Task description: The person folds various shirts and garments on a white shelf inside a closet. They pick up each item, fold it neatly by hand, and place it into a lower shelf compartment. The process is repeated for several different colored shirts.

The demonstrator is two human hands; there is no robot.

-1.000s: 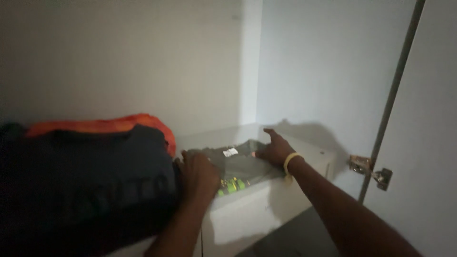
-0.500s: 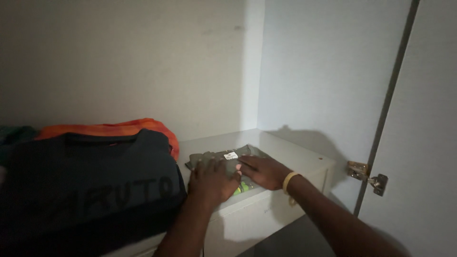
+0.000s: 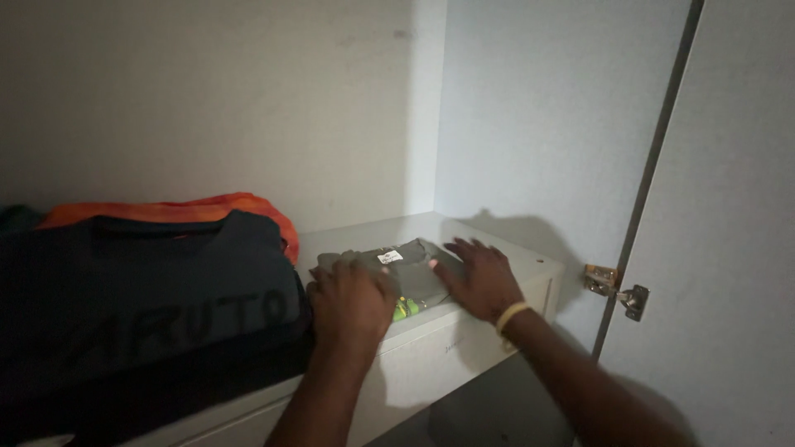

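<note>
Head view, dim white wardrobe interior: 2 bare hands flat on small folded grey garment (image 3: 414,269) with white tag, lying on white shelf (image 3: 513,257) near right wall. Left hand (image 3: 352,302) pressing garment's near left part, fingers spread, grip apart, clamped on nothing. Right hand (image 3: 480,280), yellow band at wrist, palm down on garment's right edge, fingers splayed. Just left: dark folded shirt (image 3: 149,306) atop orange cloth (image 3: 166,211). Metal hinge (image 3: 617,290) on open door at right.

Grey garment (image 3: 414,269) looks soft matt cloth; hinge (image 3: 617,290) shiny metal.
</note>
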